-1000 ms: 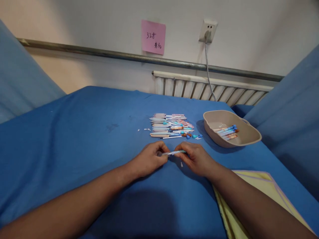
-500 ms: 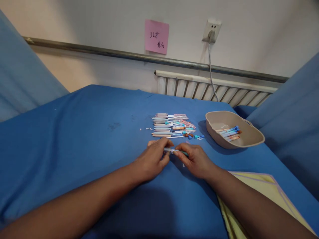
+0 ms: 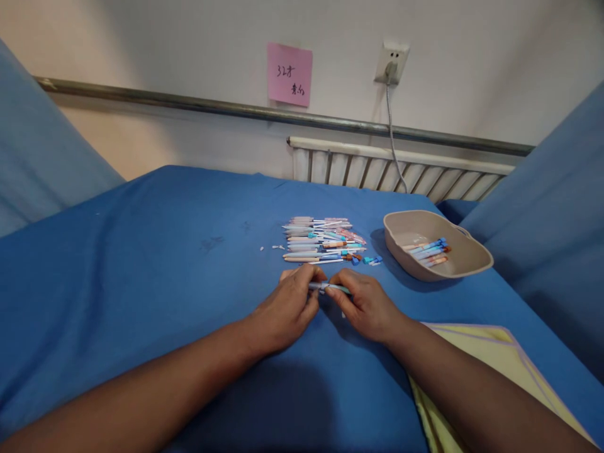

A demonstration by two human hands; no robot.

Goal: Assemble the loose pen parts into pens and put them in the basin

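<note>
Pressing unevenly on the slim pen [image 3: 317, 285] could, I judge, make it slip or spring apart, since little of it shows between my fingers. Any dropped part could get lost among the white bits [image 3: 278, 247] at 10 o'clock; a careless knuckle could disturb the rows of pens [image 3: 311, 248] at 12; a flick could scatter the loose blue pieces [image 3: 372, 260] at 2, just beside the beige basin [image 3: 409, 250].

My left grip [image 3: 285, 306] is nearly closed, fingers curled over the pen's left end. My right grip [image 3: 370, 305] pinches its green end between thumb and forefinger, the yellow cloth [image 3: 476, 358] under that forearm at 4. I cannot tell how firmly either one squeezes.
</note>
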